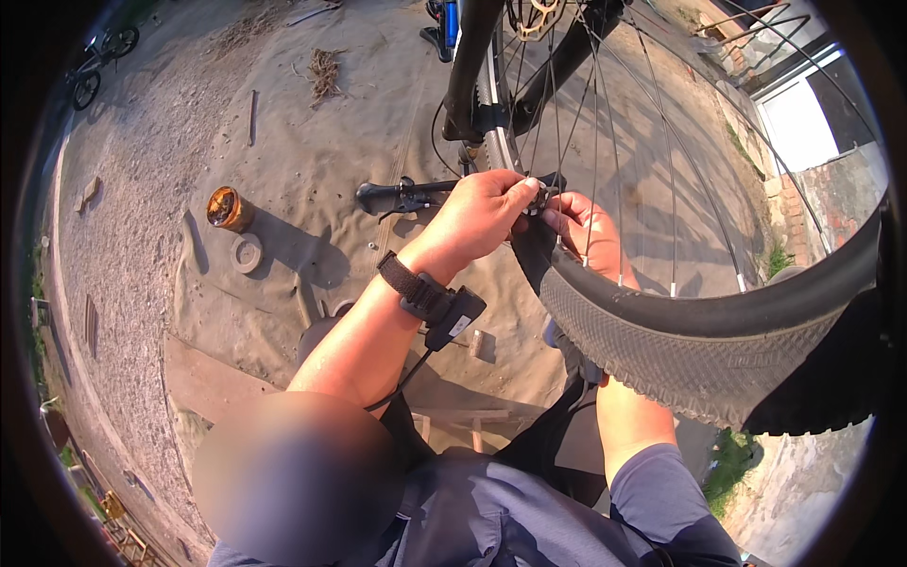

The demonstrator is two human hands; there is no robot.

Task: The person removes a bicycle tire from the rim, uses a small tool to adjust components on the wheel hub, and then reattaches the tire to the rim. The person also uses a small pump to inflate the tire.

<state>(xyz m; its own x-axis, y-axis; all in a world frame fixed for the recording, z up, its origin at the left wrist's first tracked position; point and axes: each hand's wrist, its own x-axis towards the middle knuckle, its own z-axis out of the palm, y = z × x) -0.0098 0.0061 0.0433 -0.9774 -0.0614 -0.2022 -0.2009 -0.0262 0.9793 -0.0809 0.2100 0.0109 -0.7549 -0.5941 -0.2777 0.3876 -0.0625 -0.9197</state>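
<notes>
A bicycle wheel with a black knobbly tyre point(680, 345) and thin spokes stands in front of me, mounted between the black fork legs point(465, 80). At the rim's near left side, my left hand point(482, 213) closes thumb and fingers on a small dark metallic piece point(537, 197). My right hand point(593, 236) reaches from behind the tyre and spokes, its fingers bent against the same spot. Fingers cover most of the piece, so its kind is unclear. A black strap with a small box point(453, 317) and cable is on my left wrist.
A handlebar point(406, 196) lies low behind my left hand. Left on the ground sheet stand a rusty tin point(227, 208) and a round disc point(247, 253). A small block point(482, 345) lies below my hands. Another bicycle point(94, 66) is far left; a brick wall point(822, 198) edges the right.
</notes>
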